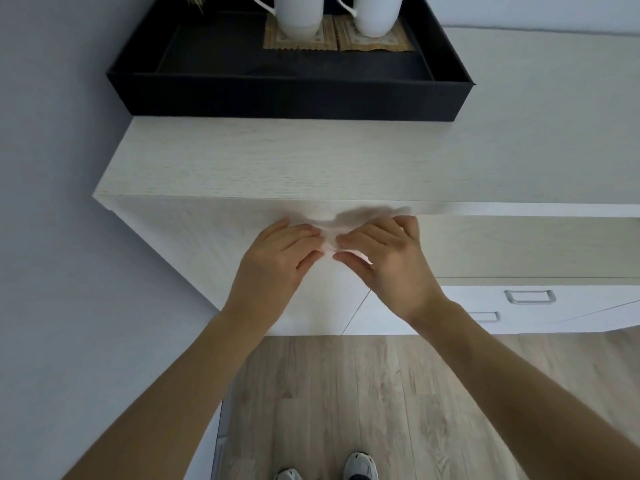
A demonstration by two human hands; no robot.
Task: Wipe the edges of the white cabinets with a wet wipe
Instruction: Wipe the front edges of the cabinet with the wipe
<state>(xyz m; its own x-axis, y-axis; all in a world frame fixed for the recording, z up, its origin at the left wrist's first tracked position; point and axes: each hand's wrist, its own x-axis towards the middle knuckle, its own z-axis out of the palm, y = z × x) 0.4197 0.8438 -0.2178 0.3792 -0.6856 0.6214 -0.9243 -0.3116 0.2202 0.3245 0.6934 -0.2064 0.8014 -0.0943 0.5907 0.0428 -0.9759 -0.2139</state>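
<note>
The left hand [277, 251] and the right hand [384, 251] both pinch a thin, soft white wet wipe [329, 235] between them, just below the front edge of the pale wooden cabinet [277, 161]. The wiping looks like it has not started. All the edges seem left to do.

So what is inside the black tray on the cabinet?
In the black tray stand two white jugs, each on a woven mat. Something dry and straw-coloured shows at its back left corner. The jugs' tops are cut off by the picture's edge, so their contents cannot be seen.
</note>
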